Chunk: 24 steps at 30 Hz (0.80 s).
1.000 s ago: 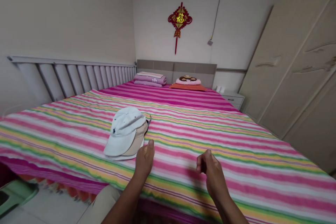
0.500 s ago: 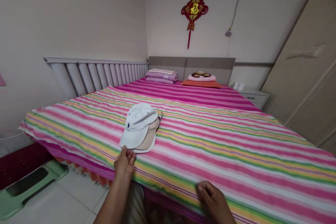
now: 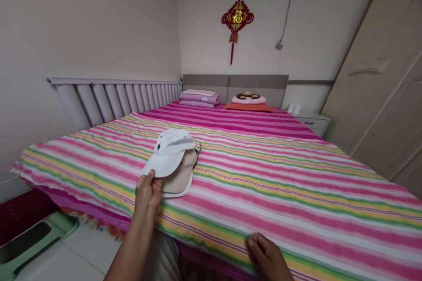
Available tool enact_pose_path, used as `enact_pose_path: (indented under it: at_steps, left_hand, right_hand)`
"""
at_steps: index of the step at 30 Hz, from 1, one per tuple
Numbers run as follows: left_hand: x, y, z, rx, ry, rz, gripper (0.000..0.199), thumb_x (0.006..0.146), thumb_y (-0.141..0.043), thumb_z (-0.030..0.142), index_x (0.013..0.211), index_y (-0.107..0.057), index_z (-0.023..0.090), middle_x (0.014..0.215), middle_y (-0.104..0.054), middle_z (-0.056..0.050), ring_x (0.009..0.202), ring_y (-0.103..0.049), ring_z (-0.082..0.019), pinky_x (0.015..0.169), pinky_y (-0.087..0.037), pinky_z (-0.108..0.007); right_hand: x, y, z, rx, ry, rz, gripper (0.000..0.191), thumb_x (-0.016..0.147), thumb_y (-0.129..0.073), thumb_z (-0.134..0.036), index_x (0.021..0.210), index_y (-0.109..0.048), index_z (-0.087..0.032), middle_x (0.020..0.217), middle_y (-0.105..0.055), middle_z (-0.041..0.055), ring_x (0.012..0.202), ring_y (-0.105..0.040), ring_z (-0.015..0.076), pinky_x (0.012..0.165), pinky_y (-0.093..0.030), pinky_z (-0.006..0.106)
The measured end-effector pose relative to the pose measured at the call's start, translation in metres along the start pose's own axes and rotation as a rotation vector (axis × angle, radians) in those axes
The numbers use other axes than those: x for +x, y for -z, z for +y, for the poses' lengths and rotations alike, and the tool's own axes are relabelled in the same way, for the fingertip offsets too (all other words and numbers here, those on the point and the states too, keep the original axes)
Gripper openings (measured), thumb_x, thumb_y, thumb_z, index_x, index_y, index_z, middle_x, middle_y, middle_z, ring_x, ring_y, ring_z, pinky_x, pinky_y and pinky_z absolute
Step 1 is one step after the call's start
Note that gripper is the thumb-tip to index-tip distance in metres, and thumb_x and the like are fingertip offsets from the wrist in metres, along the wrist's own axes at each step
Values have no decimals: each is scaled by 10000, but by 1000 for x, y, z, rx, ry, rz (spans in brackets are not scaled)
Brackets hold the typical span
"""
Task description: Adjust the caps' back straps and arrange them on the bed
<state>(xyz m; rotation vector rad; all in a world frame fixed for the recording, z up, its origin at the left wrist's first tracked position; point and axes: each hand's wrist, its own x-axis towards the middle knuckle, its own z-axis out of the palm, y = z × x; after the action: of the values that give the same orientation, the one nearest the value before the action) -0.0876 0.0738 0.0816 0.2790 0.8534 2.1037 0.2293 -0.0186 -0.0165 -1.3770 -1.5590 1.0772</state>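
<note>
My left hand pinches the front of the brim of a white baseball cap with a small dark blue logo, thumb on top and fingers below. The brim is raised and tilted off the stack. Under it lies a beige cap, and below that shows the white brim of a further cap, mostly covered. My right hand rests by the near edge of the bed on the striped sheet, fingers loosely curled in, with nothing visible in them.
Folded purple bedding and an orange pillow lie by the headboard. A white radiator lines the left wall. At the lower left a green stool stands on the tiled floor. A white nightstand is at the right.
My left hand has taken hold of the white cap's brim and lifted it up and leftward, baring more of the beige cap. My right hand has stayed nearly still. The view has shifted slightly.
</note>
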Motion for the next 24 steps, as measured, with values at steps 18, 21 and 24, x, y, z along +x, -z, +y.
enact_pose_path:
  at_steps: [18, 21, 24]
  left_hand:
    - [-149, 71, -129, -381, 947, -926, 371, 740, -482, 28, 989, -653, 245, 1098, -630, 11, 1050, -548, -143, 925, -394, -238]
    - [-150, 79, -131, -291, 1032, -911, 323, 729, -544, 127, 1022, -641, 223, 1106, -626, -17, 1067, -538, -187, 963, -356, -300]
    - [-147, 84, -134, -206, 1120, -880, 317, 775, -510, 307, 1044, -633, 191, 1101, -628, -50, 1087, -521, -227, 988, -313, -358]
  right_hand:
    - [25, 23, -98, 1237, 115, 59, 439, 677, -604, -512, 1044, -586, -273, 1073, -640, 40, 1078, -516, 226, 926, -384, 399]
    - [24, 23, -95, 1258, 32, 148, 316, 651, -660, -358, 947, -627, -253, 930, -697, 22, 1039, -550, 231, 920, -397, 410]
    - [19, 24, -89, 1270, -27, 158, 225, 631, -644, -304, 842, -657, -227, 857, -715, 39, 1000, -577, 267, 895, -411, 456]
